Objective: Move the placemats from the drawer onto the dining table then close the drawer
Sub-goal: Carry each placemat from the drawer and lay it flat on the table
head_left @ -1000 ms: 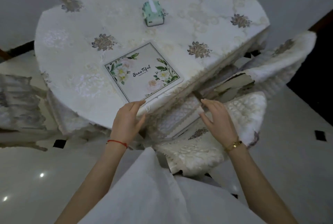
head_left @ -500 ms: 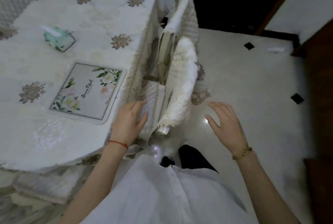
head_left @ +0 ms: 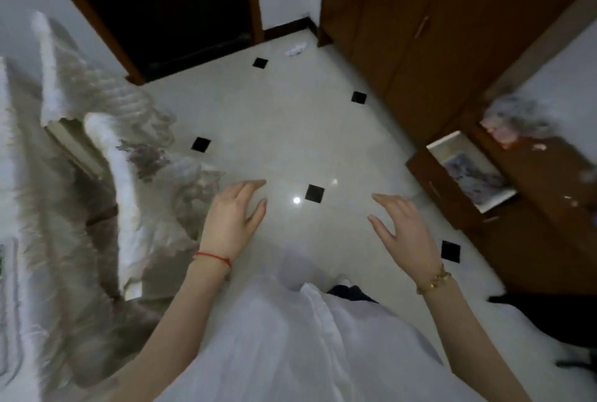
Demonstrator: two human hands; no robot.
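An open drawer [head_left: 434, 175] juts out of a dark wooden cabinet at the right. Inside it lies a pale placemat [head_left: 475, 177] with a faint floral print. My left hand [head_left: 231, 220] hovers over the floor at centre, fingers apart and empty, a red string on its wrist. My right hand [head_left: 400, 230] is raised beside it, also empty with fingers spread, a gold bracelet on its wrist. Both hands are well short of the drawer. The dining table's edge [head_left: 9, 272] shows blurred at the far left.
A chair with a white lace cover [head_left: 119, 194] stands at the left beside the table. Glossy white floor tiles [head_left: 290, 130] with small black squares fill the middle. A tall wooden wardrobe [head_left: 420, 23] and a dark doorway [head_left: 168, 4] are at the back.
The view has swung right from the table to the cabinet. Both hands left the table's edge and now hang empty over the floor. The placemat on the table is out of view.
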